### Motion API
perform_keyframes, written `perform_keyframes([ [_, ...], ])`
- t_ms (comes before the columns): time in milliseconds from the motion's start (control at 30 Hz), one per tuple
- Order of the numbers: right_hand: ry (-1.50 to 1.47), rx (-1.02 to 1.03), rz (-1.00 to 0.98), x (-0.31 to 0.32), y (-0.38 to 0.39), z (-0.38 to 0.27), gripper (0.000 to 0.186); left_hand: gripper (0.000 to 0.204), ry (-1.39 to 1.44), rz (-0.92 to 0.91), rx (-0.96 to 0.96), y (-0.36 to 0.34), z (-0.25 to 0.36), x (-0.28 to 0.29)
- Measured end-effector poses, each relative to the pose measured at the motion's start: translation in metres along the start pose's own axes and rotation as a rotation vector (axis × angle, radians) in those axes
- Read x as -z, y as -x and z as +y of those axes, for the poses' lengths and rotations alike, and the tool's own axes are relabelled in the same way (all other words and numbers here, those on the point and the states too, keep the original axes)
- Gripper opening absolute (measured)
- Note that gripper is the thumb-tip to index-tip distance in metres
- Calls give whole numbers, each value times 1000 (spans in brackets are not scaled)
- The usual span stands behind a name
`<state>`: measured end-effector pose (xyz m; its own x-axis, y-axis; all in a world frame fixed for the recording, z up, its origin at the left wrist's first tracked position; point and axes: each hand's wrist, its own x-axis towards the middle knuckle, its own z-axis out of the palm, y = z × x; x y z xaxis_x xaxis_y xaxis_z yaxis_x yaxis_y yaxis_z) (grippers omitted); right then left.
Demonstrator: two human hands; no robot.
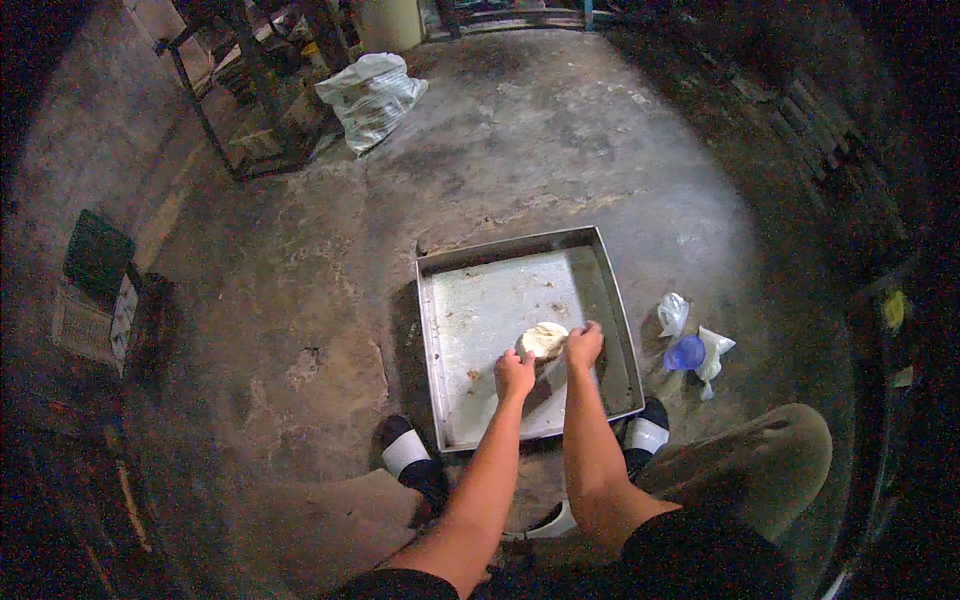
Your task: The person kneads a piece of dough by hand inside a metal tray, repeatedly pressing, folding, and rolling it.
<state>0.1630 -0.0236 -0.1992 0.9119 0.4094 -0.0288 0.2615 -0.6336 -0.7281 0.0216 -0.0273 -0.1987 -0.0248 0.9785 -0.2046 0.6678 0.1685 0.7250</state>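
A large square metal tray (460,300) with raised sides and scattered brown spots lies on the floor between my feet. Inside it, a pale, flattish round lump of dough (542,338) is held between my two hands. My left hand (515,372) has its fingers curled at the dough's lower left edge, and my right hand (583,345) grips it at the right edge. A blue bowl (682,353) sits just right of the tray, beside a small white bag (673,312) and another pale plastic bag (714,355).
A large white sack (372,100) lies at the back by a dark metal frame (235,140). Green and beige crates (97,252) stand at the left wall. Slatted dark items (820,130) line the right side. My sandalled feet (405,450) flank the tray.
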Motion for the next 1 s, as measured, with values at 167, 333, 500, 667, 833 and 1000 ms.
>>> perform_keyframes([
  [167,40,86,-298,3,16,13,33,55,35,-22,130,-9,27,-15],
  [333,-161,29,-403,22,25,-17,39,74,105,-292,302,-22,50,-13],
  [500,-371,-39,-296,24,29,-44,36,77,1138,-393,588,-43,41,-10],
  [667,-631,-114,-249,28,9,-45,35,53,1291,-454,600,-45,63,-6],
  [833,-729,-380,-648,27,4,-35,54,53,779,32,408,-28,83,-11],
  [1000,-865,-945,-1286,65,21,-62,86,55,240,77,8,-18,81,20],
])
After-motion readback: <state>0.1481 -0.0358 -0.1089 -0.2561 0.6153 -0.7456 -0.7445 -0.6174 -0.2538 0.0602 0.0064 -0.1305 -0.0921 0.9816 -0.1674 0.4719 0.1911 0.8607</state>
